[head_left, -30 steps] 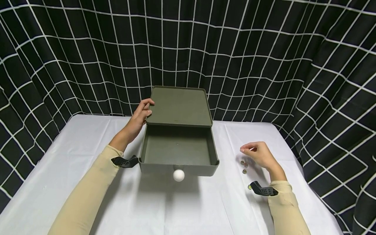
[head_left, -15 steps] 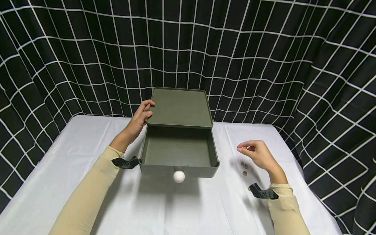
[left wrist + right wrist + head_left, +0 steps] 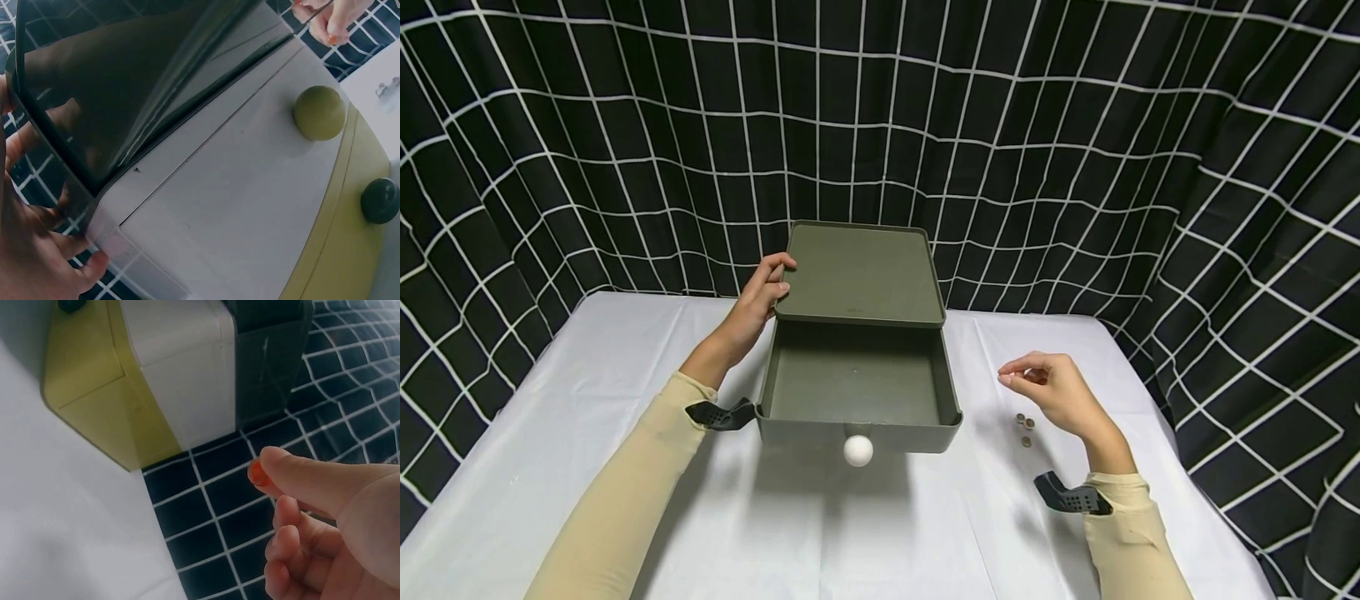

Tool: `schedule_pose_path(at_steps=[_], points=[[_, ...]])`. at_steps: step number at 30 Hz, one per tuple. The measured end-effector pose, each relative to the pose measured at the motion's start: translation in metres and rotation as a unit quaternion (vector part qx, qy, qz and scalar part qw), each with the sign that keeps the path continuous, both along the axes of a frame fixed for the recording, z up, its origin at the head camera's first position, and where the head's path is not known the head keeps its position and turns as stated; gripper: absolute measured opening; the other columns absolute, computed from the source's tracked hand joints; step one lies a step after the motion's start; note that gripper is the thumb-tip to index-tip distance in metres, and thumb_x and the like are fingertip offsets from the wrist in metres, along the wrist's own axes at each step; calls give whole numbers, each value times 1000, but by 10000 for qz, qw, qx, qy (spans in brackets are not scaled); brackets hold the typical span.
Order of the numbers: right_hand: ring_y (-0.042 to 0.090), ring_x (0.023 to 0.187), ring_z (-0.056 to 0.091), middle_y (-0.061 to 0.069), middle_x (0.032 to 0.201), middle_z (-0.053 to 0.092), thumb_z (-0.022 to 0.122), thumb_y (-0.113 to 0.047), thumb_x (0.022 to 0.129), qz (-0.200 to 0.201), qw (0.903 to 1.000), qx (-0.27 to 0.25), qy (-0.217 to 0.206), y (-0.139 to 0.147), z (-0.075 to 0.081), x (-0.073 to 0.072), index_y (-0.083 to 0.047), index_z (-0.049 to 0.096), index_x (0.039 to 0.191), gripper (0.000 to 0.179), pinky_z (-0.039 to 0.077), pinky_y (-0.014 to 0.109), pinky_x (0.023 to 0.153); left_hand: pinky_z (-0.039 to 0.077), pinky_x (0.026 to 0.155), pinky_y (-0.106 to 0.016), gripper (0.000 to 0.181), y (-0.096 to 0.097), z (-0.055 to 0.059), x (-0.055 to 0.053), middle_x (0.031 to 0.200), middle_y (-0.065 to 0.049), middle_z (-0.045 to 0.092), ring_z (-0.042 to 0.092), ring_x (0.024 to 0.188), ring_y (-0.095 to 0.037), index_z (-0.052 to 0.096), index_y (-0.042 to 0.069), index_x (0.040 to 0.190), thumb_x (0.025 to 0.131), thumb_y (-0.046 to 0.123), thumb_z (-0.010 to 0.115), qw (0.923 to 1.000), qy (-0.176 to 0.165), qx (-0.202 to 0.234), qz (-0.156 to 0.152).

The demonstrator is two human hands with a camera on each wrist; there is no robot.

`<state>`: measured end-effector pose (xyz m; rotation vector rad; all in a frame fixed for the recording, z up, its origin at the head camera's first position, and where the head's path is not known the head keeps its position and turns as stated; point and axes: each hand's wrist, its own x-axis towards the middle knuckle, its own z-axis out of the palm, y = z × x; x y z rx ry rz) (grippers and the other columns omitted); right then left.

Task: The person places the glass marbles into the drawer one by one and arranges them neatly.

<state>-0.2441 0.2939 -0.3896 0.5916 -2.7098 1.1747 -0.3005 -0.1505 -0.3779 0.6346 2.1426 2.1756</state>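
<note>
A small drawer cabinet stands mid-table, with its dark green top (image 3: 861, 271) and a dark green drawer (image 3: 853, 383) pulled out toward me. The drawer has a white round knob (image 3: 858, 451). My left hand (image 3: 748, 312) grips the cabinet's left edge, index finger over the rim and thumb below it. Right of the cabinet, above the table, my right hand (image 3: 1056, 396) pinches a small orange-red marble (image 3: 257, 473) between thumb and forefinger. The head view hides that marble behind the fingertips. Three small round marbles (image 3: 1026, 442) lie on the cloth below this hand.
Below the top drawer sit a white drawer (image 3: 231, 187) with an olive knob (image 3: 319, 113) and a yellow drawer (image 3: 337, 250) with a dark green knob (image 3: 380, 200). White cloth (image 3: 895, 533) covers the table. Black curtains (image 3: 865, 100) with white grid lines surround it.
My right hand has moved slightly left and up, toward the cabinet. A yellow-green marble beside the right wrist strap has become hidden. My left hand and the drawer look unchanged.
</note>
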Motion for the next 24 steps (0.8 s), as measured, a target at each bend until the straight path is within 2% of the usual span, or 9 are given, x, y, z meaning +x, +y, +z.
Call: schedule_pose_path(at_steps=[8,15,20,24], points=[[2,65,49,9,82,67,73,-5,90,12,9996,15,279,-9,8,7,0,77,96,9,43,20,57,16,112,-52,29,0,0,0,170,-6,8,1,159,-19,39,27,129,101,23,37,10000,-9,-8,16],[2,69,54,4,82,67,73,-5,90,84,9984,-14,565,-18,16,14,-5,77,94,6,46,22,62,13,117,-57,27,-1,0,0,171,-7,7,-1,159,-19,40,29,127,101,23,37,10000,5,35,-4],[1,72,56,2,84,68,74,-3,88,190,9968,-211,745,-25,21,19,-5,78,95,9,46,18,66,14,117,-56,27,0,0,0,170,-7,7,1,158,-19,39,28,127,101,23,37,10000,-2,49,-19],[0,75,59,2,87,72,74,1,87,372,9942,-582,820,-31,23,23,-3,77,97,11,47,16,70,14,117,-57,27,0,1,1,170,-8,7,1,159,-20,39,28,127,101,23,37,10000,-11,37,-22]])
